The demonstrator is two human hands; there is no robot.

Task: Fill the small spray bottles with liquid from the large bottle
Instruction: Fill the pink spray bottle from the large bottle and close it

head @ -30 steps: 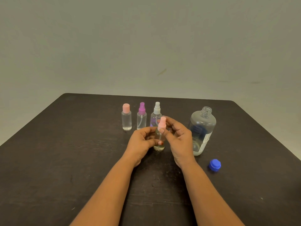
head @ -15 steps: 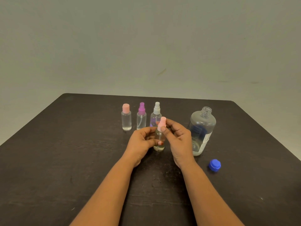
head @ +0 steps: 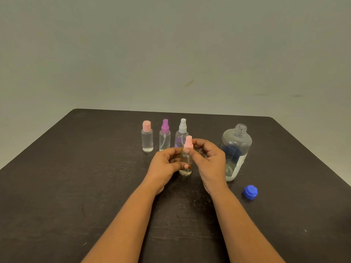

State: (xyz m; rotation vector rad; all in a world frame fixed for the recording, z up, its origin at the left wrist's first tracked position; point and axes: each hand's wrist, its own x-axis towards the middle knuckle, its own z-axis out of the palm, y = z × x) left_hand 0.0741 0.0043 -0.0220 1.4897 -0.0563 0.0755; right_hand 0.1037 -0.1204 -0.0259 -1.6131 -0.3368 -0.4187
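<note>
A small clear spray bottle (head: 185,170) with a pale pink spray top (head: 188,142) stands upright on the dark table (head: 76,186). My left hand (head: 165,166) grips its body. My right hand (head: 209,161) pinches the pink top between thumb and fingers. Behind them stand three small bottles in a row: one with a pink cap (head: 147,136), one with a purple sprayer (head: 164,135), one with a white sprayer (head: 182,132). The large clear bottle (head: 236,149), uncapped and partly full, stands just right of my right hand.
The large bottle's blue cap (head: 250,192) lies on the table at the right, in front of that bottle. A plain grey-green wall rises behind the table's far edge.
My right hand's fingers have shifted slightly around the pink top. The bottle and my left hand have stayed in place.
</note>
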